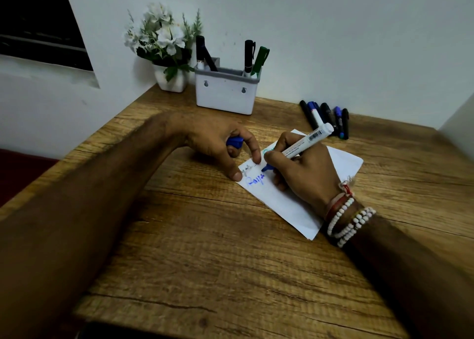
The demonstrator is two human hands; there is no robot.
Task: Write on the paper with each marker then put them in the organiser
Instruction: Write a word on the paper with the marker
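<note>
Paper [287, 205] is laid at a slant on the wooden worktop [205, 249], right of centre, and blue writing [255, 181] is seen near its left end, below fainter grey and green marks. A white-barrelled marker [305, 141] is held in the right grip [305, 172], whose fingers are closed around the barrel near the blue tip; the tip is set on the paper just right of the blue writing. The heel of that hand is rested on the sheet, and beaded bracelets [346, 220] are worn at the wrist.

The left end of the sheet is pinned by the thumb and forefinger of the left grip [218, 138], while a blue cap [234, 141] is kept under its other, curled fingers.

At the far edge a white organiser [225, 95] is stood against the wall. Two black markers [202, 54] are stood in its left side, a third black marker [248, 56] and a green marker [260, 60] in its right. A pot of white flowers [171, 81] is placed just left of it. A row of loose markers [325, 118] is laid on the worktop far right, beyond the paper.
</note>
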